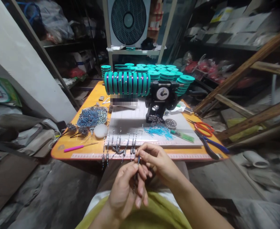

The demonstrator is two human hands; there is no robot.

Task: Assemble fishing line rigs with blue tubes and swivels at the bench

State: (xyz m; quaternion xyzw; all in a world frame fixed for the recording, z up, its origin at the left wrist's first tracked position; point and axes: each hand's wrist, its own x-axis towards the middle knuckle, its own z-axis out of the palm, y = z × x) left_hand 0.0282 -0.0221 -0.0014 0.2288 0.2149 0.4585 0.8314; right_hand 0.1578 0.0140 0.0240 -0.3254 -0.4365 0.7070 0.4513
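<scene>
My left hand (124,186) and my right hand (160,162) meet in front of the table's near edge. Both are closed in a pinch on a thin dark-blue fishing rig piece (139,159), my right fingers at its upper end and my left just below. Its lower part is mostly hidden among my fingers. Just beyond hang several finished-looking fishing rigs (107,152) with dark weights and blue sleeves, lined up along the table's front edge. Some weights (117,149) lie bunched in the middle of that row.
A black winding machine (156,105) carries teal spools (127,83) on the orange table (62,143). Nearby are a tub of blue pieces (89,117), light-blue tubes (159,131), a tin of metal bits (170,123), a pink-handled needle tool (74,148), blue-handled pliers (208,144) and orange-handled scissors (203,128).
</scene>
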